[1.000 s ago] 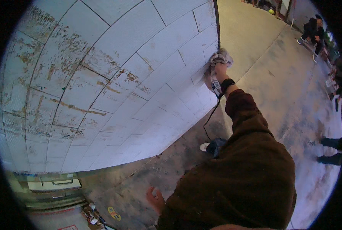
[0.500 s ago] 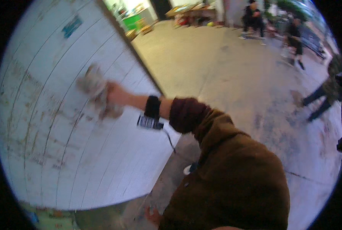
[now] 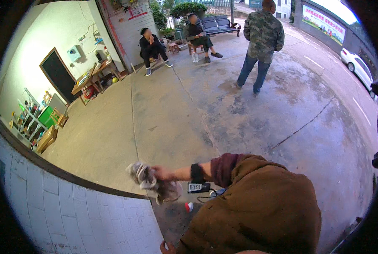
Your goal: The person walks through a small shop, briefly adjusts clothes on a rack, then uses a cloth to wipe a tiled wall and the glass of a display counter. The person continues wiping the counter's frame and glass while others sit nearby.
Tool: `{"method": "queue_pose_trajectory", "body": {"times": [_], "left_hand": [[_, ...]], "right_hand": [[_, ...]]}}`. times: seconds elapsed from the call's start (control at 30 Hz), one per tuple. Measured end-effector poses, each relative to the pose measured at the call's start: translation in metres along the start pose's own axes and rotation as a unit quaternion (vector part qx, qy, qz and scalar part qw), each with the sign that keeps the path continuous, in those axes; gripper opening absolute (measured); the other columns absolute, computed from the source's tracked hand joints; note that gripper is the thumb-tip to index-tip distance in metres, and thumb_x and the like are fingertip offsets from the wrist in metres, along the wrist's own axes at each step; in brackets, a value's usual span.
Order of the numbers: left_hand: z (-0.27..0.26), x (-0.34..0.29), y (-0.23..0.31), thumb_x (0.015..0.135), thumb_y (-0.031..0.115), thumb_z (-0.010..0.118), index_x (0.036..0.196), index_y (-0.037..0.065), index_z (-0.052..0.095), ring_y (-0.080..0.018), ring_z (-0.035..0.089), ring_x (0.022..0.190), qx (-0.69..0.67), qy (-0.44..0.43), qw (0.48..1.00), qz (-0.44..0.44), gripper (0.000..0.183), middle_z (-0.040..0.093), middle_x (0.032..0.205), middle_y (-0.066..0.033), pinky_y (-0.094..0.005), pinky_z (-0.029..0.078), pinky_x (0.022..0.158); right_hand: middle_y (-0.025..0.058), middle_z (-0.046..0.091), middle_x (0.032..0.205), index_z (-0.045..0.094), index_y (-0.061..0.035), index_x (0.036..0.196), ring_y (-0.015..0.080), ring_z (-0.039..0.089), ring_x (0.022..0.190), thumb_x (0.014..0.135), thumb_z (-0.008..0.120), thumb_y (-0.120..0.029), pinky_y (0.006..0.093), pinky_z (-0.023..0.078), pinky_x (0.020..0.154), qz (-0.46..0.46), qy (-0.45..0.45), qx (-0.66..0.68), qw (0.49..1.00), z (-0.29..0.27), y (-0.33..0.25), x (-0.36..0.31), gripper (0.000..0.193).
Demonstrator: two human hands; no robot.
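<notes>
Head view: right hand [image 3: 161, 173] half-lost in cloth [image 3: 150, 183], left hand [image 3: 168, 248] cropped

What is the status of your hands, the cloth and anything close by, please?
Right hand gripping crumpled cloth. Left hand at picture's lower edge, grip unclear. Cloth near tiled wall's edge; standing person well beyond.

You've got one clear line of print: red characters running across the long banner [image 3: 323, 23] on the dark roadside wall [image 3: 299, 15], pale ground, green picture along its bottom. Next, your right wrist [image 3: 197, 172]: the black device [image 3: 198, 187] beside it carries pale blocky markings, too small to make out. Up top, you get a white poster [image 3: 138, 11] with red print on the doorway-side wall [image 3: 127, 29], illegible at this size.
</notes>
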State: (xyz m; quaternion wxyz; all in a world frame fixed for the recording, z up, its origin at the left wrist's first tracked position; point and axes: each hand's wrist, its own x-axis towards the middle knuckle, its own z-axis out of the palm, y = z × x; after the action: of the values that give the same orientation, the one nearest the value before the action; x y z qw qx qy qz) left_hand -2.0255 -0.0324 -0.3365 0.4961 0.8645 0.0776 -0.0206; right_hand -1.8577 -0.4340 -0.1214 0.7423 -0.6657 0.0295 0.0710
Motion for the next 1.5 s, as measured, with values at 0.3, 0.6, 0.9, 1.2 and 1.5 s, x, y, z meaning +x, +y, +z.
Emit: {"method": "queue_pose_trajectory", "body": {"times": [0.3,0.6,0.9,1.2,1.5], "left_hand": [[0.057,0.064,0.056,0.079,0.023,0.067,0.111,0.001,0.056,-0.0254,0.055,0.098,0.16,-0.051,0.977,0.132,0.04,0.058,0.103,-0.0136,-0.0378,0.043,0.084],[0.134,0.057,0.222,0.08,0.018,0.065,0.104,0.001,0.059,-0.0274,0.056,0.094,0.151,0.0,0.981,0.124,0.03,0.06,0.099,-0.0136,-0.0372,0.044,0.08],[0.19,0.066,0.326,0.078,0.015,0.063,0.103,0.004,0.058,-0.0311,0.053,0.1,0.148,-0.007,0.982,0.12,0.028,0.06,0.102,-0.0122,-0.0396,0.039,0.088],[0.247,0.085,0.33,0.081,0.023,0.062,0.104,0.008,0.059,-0.0324,0.049,0.107,0.126,0.005,0.982,0.137,0.027,0.057,0.11,-0.0139,-0.0395,0.04,0.092],[0.134,0.169,0.341,0.082,0.026,0.06,0.105,0.005,0.057,-0.032,0.049,0.107,0.157,0.084,0.982,0.058,0.032,0.057,0.109,-0.0137,-0.0394,0.041,0.091]], "right_hand": [[0.0018,0.06,0.105,0.055,-0.0096,0.117,0.0134,0.059,0.09,0.091,0.054,-0.027,0.0313,0.051,0.079,-0.054,0.023,0.312,0.948,-0.173,-0.033,-0.063,0.031],[0.004,0.06,0.108,0.054,-0.0074,0.117,0.0155,0.06,0.093,0.091,0.054,-0.024,0.0337,0.051,0.082,0.01,0.054,0.355,0.933,-0.301,-0.03,-0.02,0.031],[0.0021,0.057,0.113,0.05,-0.0093,0.122,0.0149,0.058,0.099,0.088,0.058,-0.026,0.0324,0.049,0.085,-0.056,-0.031,0.305,0.95,-0.344,-0.021,0.021,0.039],[0.0049,0.049,0.125,0.041,-0.0111,0.131,0.0214,0.049,0.113,0.093,0.046,-0.043,0.0369,0.044,0.093,-0.01,-0.022,0.233,0.972,-0.365,-0.001,0.065,0.051],[0.0067,0.049,0.125,0.035,-0.013,0.135,0.0247,0.049,0.114,0.088,0.051,-0.048,0.0417,0.041,0.096,0.064,-0.192,0.291,0.935,-0.208,-0.059,0.217,0.06]]}}
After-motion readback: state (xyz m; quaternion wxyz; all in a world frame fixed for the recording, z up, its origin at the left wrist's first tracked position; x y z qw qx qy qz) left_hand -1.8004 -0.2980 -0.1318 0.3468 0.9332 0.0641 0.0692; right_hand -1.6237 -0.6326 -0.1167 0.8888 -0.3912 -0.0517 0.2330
